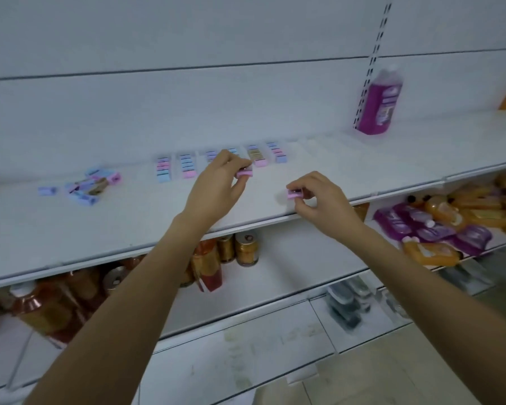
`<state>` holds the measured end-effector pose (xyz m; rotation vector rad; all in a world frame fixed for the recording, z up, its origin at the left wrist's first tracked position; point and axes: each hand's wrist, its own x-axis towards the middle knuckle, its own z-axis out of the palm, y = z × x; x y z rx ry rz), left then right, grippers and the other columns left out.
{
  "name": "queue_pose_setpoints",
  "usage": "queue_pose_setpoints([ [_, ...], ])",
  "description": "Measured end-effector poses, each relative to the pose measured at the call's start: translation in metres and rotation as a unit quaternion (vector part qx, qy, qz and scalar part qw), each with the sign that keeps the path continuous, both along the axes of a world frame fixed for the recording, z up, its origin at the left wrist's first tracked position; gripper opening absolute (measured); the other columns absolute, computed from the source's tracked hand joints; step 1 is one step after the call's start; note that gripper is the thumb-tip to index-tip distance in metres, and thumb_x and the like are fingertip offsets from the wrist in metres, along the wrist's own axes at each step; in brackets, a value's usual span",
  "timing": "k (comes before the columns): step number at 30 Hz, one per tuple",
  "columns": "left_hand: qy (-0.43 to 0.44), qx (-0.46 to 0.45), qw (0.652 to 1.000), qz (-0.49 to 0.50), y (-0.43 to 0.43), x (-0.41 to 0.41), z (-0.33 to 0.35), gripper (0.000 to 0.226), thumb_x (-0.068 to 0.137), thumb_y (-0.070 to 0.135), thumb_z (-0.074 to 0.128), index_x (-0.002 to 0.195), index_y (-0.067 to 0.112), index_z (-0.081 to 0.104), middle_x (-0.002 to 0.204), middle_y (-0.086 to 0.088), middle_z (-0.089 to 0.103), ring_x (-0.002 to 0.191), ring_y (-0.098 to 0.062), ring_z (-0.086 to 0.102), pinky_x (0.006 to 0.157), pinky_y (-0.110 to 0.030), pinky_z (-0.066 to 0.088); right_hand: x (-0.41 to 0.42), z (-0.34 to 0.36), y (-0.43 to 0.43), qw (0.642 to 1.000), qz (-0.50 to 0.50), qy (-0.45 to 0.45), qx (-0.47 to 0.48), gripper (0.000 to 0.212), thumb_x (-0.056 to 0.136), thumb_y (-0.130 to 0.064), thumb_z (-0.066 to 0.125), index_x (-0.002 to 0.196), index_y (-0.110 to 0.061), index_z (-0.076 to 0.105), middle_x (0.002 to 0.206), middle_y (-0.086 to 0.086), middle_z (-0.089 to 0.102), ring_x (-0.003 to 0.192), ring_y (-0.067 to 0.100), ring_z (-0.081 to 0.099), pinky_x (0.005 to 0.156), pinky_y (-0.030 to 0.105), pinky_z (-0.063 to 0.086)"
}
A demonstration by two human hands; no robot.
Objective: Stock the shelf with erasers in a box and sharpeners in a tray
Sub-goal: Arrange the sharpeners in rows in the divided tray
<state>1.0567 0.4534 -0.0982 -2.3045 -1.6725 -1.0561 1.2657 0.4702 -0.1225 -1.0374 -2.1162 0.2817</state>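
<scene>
So both hands are loaded here. The left hand (216, 182) has its grip pinched tight on a small pink sharpener (244, 173), thumb and fingertips clamped on it. The right hand (319, 197) is doing the same with a second pink sharpener (292, 195).

What matters for the next move, I think, is where the rows (187, 166) are compared to each grip. They sit toward the back of the shelf (392, 171), six short lines of pink and blue pieces running front to back, with each piece lying crosswise. They might be in clear trays, but it's too blurry to be sure.

The left hand is way nearer. Its sharpener hovers just in front of the middle rows, almost touching the near end of one. The long side already runs roughly left to right like the pieces in the row, so it probably just needs a short push away and down with no real twist.

The right hand hangs back near the shelf's front edge. The rows are up and to its left from there, so I'd guess it goes second.

The loose pile (91, 185) of leftovers sits well off to the left.
</scene>
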Motion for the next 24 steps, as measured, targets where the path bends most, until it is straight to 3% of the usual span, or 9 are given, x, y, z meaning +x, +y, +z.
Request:
queue_pose_setpoints([
  [7, 0.02, -0.044, 0.999, 0.004, 0.035, 0.056, 0.008, 0.028, 0.092, 0.024, 0.053, 0.116, 0.01, 0.061, 0.108, -0.007, 0.057, 0.091, -0.017, 0.059, 0.08, -0.028, 0.043, 0.064, -0.004, 0.025, 0.998, -0.04, 0.04, 0.001, 0.024, 0.079, 0.005, 0.056, 0.101, -0.004, 0.064, 0.096, 0.003, 0.054, 0.081, 0.01, 0.051, 0.078, 0.002, 0.035],
  [12, 0.013, -0.034, 0.999, 0.016, 0.076, 0.069, 0.016, 0.025, 0.09, 0.024, 0.056, 0.11, 0.01, 0.062, 0.103, -0.009, 0.056, 0.088, -0.017, 0.055, 0.071, -0.023, 0.035, 0.074, -0.002, 0.052, 0.998, -0.031, 0.047, -0.011, 0.026, 0.08, 0.005, 0.054, 0.103, -0.004, 0.064, 0.098, 0.004, 0.055, 0.084, 0.013, 0.053, 0.08, 0.013, 0.041],
  [16, -0.004, -0.036, 0.999, 0.023, 0.113, 0.067, 0.019, 0.022, 0.09, 0.025, 0.056, 0.107, 0.014, 0.063, 0.102, -0.006, 0.056, 0.09, -0.017, 0.055, 0.071, -0.023, 0.034, 0.074, 0.006, 0.083, 1.0, -0.017, 0.008, 0.008, 0.026, 0.08, 0.004, 0.056, 0.103, -0.004, 0.064, 0.097, 0.001, 0.054, 0.081, 0.009, 0.051, 0.079, 0.009, 0.039],
  [20, -0.052, -0.025, 0.998, 0.013, 0.153, 0.048, 0.031, 0.021, 0.09, 0.025, 0.057, 0.106, 0.013, 0.064, 0.102, -0.009, 0.06, 0.08, -0.012, 0.052, 0.073, -0.022, 0.035, 0.076, 0.017, 0.12, 0.999, -0.021, -0.01, 0.024, 0.025, 0.081, 0.002, 0.058, 0.103, -0.005, 0.065, 0.097, 0.005, 0.057, 0.081, 0.012, 0.053, 0.079, 0.016, 0.042],
  [24, -0.035, -0.026, 0.999, 0.001, 0.19, 0.044, 0.04, 0.02, 0.089, 0.018, 0.058, 0.105, 0.006, 0.065, 0.102, -0.014, 0.062, 0.08, -0.015, 0.054, 0.071, -0.015, 0.03, 0.077, 0.02, 0.153, 0.999, -0.037, -0.003, 0.033, 0.02, 0.081, -0.002, 0.06, 0.099, -0.008, 0.065, 0.092, -0.001, 0.055, 0.078, 0.012, 0.053, 0.076, 0.019, 0.044],
])
